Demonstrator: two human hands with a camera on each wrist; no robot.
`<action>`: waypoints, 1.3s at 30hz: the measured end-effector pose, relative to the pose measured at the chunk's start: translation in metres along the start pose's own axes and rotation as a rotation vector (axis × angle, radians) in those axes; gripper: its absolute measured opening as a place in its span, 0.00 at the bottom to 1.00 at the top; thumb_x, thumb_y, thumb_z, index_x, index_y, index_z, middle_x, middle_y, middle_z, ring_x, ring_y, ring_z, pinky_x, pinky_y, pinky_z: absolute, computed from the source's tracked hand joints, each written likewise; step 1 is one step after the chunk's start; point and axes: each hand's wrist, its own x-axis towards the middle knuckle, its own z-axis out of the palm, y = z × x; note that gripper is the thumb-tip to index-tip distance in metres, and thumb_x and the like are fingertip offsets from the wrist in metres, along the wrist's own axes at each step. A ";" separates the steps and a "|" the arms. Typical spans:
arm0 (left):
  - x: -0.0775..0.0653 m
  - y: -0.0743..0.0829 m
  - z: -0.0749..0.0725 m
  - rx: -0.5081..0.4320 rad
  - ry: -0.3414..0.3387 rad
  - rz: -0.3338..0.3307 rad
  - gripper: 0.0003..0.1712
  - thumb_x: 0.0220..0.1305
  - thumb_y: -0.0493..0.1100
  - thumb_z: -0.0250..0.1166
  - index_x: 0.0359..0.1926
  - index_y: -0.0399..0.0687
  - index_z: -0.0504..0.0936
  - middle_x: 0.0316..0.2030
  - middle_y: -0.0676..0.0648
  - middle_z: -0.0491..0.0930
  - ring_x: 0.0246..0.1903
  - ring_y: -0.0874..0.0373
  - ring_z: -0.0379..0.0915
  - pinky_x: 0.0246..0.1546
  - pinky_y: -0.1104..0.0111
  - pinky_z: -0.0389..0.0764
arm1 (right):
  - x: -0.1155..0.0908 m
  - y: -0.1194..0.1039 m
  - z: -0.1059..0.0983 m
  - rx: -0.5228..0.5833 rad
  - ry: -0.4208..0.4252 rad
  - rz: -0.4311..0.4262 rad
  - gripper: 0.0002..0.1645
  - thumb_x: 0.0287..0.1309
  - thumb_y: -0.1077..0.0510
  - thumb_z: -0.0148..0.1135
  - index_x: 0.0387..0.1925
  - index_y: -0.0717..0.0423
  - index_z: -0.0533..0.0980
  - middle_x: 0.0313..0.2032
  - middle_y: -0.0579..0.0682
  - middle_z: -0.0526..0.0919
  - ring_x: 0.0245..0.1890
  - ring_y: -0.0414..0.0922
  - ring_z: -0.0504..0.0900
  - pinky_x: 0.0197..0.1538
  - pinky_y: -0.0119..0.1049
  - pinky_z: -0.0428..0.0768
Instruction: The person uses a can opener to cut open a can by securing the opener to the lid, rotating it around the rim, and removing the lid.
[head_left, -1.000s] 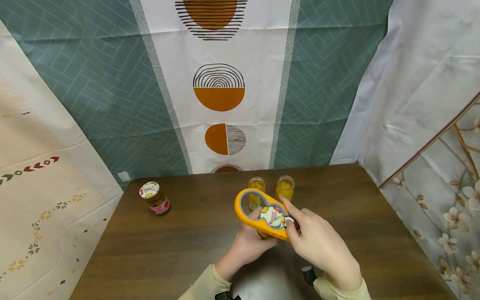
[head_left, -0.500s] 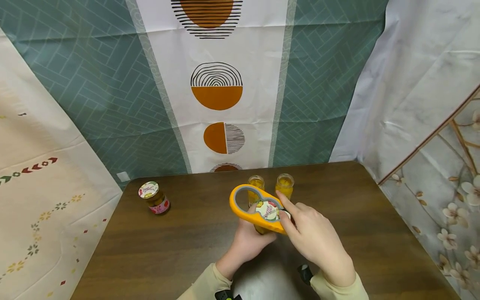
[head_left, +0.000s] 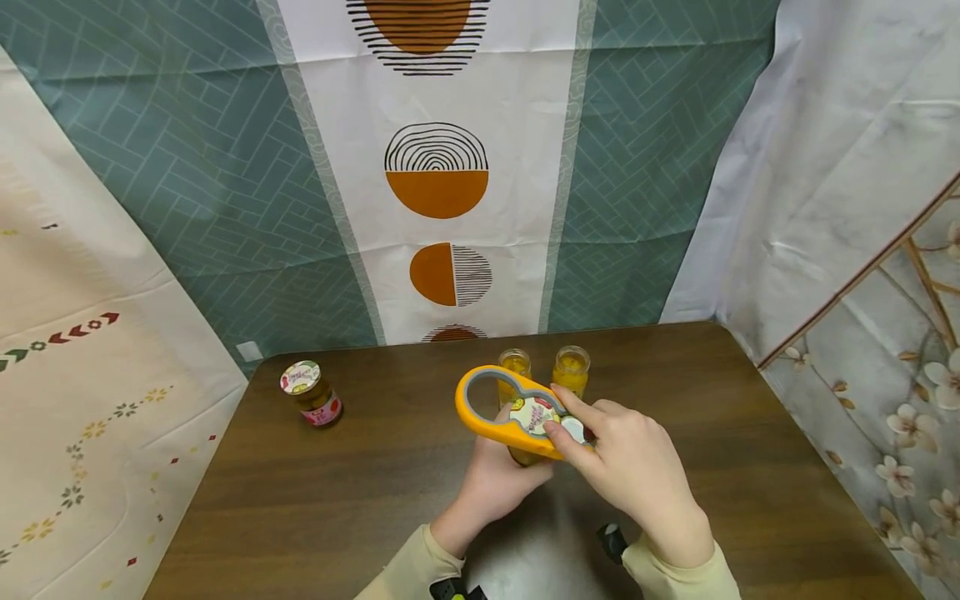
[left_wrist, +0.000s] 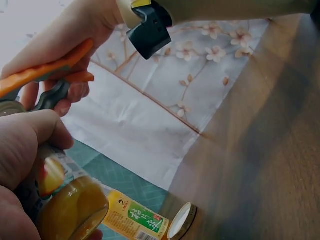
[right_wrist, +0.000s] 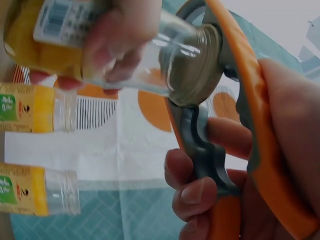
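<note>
My left hand (head_left: 495,483) grips a glass jar (right_wrist: 175,60) with yellow fruit in it, held tilted in the right wrist view. Around its printed lid (head_left: 531,415) sits an orange and grey jar opener (head_left: 498,431), the lid in the middle opening and a larger ring free on the left. My right hand (head_left: 637,467) holds the opener's handles, thumb on top, and several fingers (right_wrist: 197,192) curl round the lower handle in the right wrist view. Most of the jar's body is hidden under the opener and left hand in the head view.
Two lidless jars (head_left: 515,362) (head_left: 572,372) of yellow fruit stand behind the hands near the table's back edge. A lidded jar (head_left: 321,407) with a pink label stands at the back left. A loose lid (left_wrist: 182,221) lies by a jar in the left wrist view.
The opener, jar and right hand have shifted slightly left and away from the body. Both hands keep their hold. The jars on the table have stayed in place.
</note>
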 end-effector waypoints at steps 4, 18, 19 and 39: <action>0.001 0.001 0.001 -0.026 -0.057 -0.012 0.38 0.39 0.24 0.70 0.55 0.50 0.74 0.46 0.53 0.78 0.41 0.59 0.74 0.41 0.65 0.79 | 0.001 0.006 -0.004 -0.030 0.012 -0.036 0.24 0.62 0.37 0.59 0.58 0.34 0.80 0.19 0.34 0.68 0.15 0.35 0.64 0.17 0.35 0.67; 0.009 -0.003 -0.015 -0.068 -0.331 0.051 0.37 0.45 0.29 0.71 0.59 0.48 0.72 0.50 0.51 0.78 0.44 0.59 0.74 0.48 0.64 0.79 | 0.004 0.010 -0.016 -0.034 0.006 -0.125 0.25 0.61 0.37 0.61 0.58 0.33 0.79 0.19 0.35 0.71 0.17 0.30 0.68 0.17 0.33 0.68; 0.011 -0.004 -0.016 -0.071 -0.356 0.079 0.38 0.45 0.29 0.71 0.60 0.47 0.71 0.50 0.50 0.78 0.44 0.59 0.73 0.49 0.64 0.79 | 0.004 0.010 -0.016 -0.032 0.007 -0.134 0.25 0.61 0.36 0.61 0.59 0.33 0.79 0.19 0.35 0.71 0.17 0.30 0.68 0.17 0.32 0.68; 0.012 -0.053 -0.030 -0.125 -0.766 0.089 0.47 0.51 0.42 0.73 0.70 0.52 0.59 0.63 0.51 0.69 0.61 0.56 0.63 0.65 0.59 0.65 | -0.001 0.017 -0.018 0.079 -0.109 -0.299 0.52 0.36 0.17 0.65 0.64 0.32 0.74 0.25 0.31 0.72 0.17 0.31 0.61 0.20 0.29 0.65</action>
